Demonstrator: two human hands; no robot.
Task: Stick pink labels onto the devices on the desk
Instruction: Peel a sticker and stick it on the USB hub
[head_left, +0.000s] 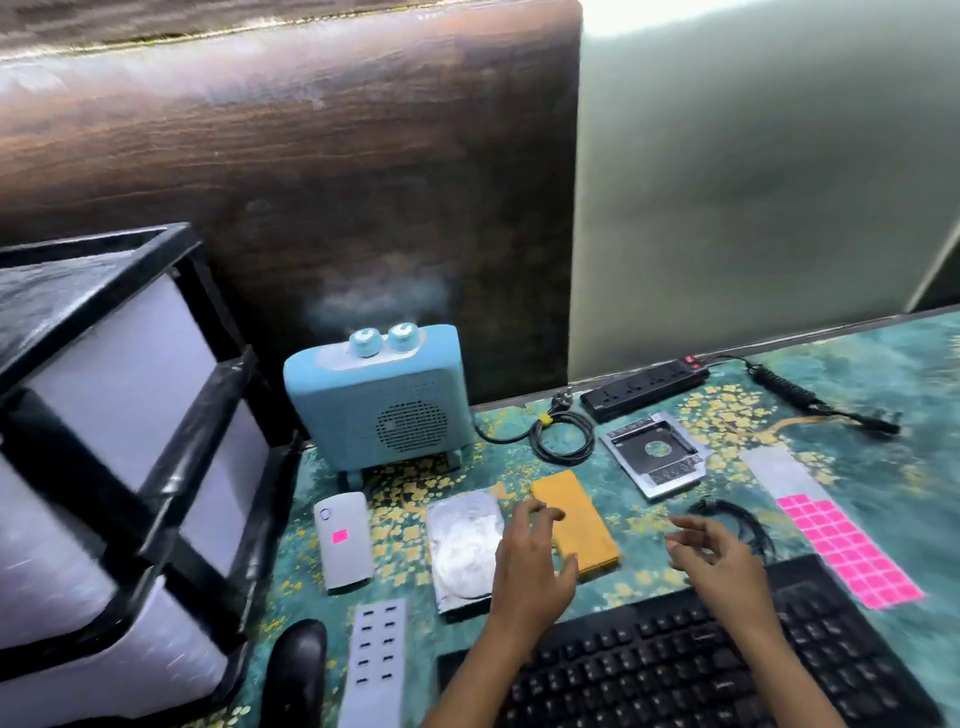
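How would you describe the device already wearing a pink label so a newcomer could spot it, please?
Find the light-blue boxy fan heater at the back of the desk. Just in front of its feet lies a white, rounded plastic power bank. Unlike the silver metal hard drive to its right, it shows one small pink square label.

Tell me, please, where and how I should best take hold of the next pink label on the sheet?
Probably a corner label in the far, stepped row of the label sheet, caught by a fingertip of the right hand coming from above, over the bare backing. The sheet lies flat, and only that row borders empty backing, so its edges are exposed.
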